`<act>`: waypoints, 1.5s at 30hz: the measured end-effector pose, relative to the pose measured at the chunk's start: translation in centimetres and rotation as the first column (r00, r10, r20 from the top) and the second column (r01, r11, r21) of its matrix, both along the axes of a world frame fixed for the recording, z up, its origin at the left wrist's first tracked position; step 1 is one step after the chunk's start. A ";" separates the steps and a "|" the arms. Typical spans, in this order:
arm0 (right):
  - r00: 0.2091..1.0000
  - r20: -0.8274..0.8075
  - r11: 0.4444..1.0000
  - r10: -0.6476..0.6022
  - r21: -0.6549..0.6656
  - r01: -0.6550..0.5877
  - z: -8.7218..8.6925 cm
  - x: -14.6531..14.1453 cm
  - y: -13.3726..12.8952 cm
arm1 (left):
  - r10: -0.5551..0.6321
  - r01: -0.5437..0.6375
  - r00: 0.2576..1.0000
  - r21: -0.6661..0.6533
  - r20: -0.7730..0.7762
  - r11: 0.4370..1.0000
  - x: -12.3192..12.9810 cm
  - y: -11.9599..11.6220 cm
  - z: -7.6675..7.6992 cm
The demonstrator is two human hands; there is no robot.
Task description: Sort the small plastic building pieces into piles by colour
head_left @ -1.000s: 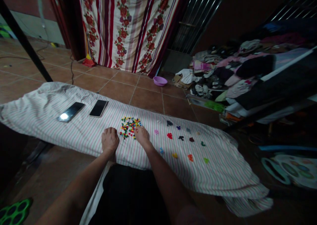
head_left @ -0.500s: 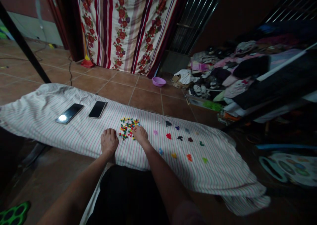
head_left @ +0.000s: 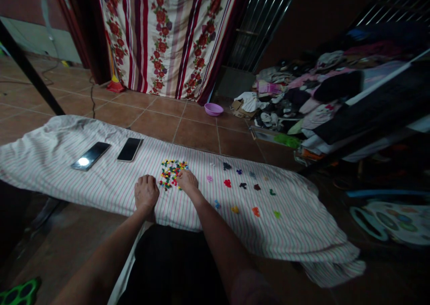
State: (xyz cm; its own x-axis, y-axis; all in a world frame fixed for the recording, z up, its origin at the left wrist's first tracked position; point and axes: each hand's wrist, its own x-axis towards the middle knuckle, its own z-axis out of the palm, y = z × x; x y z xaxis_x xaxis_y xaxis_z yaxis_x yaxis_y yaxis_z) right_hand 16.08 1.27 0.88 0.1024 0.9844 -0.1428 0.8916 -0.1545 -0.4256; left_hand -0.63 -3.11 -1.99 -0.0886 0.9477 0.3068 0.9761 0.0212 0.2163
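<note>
A mixed pile of small coloured pieces (head_left: 168, 174) lies on the striped cloth (head_left: 188, 208). My right hand (head_left: 187, 180) is at the pile's right side, fingers pinched together over it; what they hold, if anything, is too small to make out. Just left of the pile, my left hand (head_left: 147, 192) rests on the cloth with its fingers curled in. To the right are small single-colour groups, among them red (head_left: 227, 183), pink (head_left: 209, 178), yellow (head_left: 234, 209), orange (head_left: 256, 212), light green (head_left: 277, 214) and light blue (head_left: 217, 204).
Two phones lie on the cloth's left part, one with a glare spot (head_left: 90, 156) and one dark (head_left: 130, 149). Beyond the cloth, a purple basin (head_left: 214, 109) stands on the tiled floor. Heaped clothes (head_left: 302, 90) fill the right background.
My right hand has shifted slightly left over the pile, its fingers still together. My left hand has stayed in place beside the pile. The whole view has shifted a little.
</note>
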 end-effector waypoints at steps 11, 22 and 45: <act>0.957 -0.289 0.992 -0.036 0.102 0.068 -0.5 0.8 -0.4 | -0.001 0.001 1.000 0.021 -0.020 1.000 -0.1 0.0 -0.3; 0.882 -0.469 0.970 -0.038 0.194 0.145 -2.6 5.3 -0.5 | -0.074 0.079 0.993 0.059 -0.087 0.995 -0.1 -0.2 -0.5; 0.851 -0.241 0.768 -0.466 0.367 0.525 -2.7 24.8 -0.9 | -0.141 0.151 0.979 0.060 -0.148 0.987 -0.4 0.2 -0.8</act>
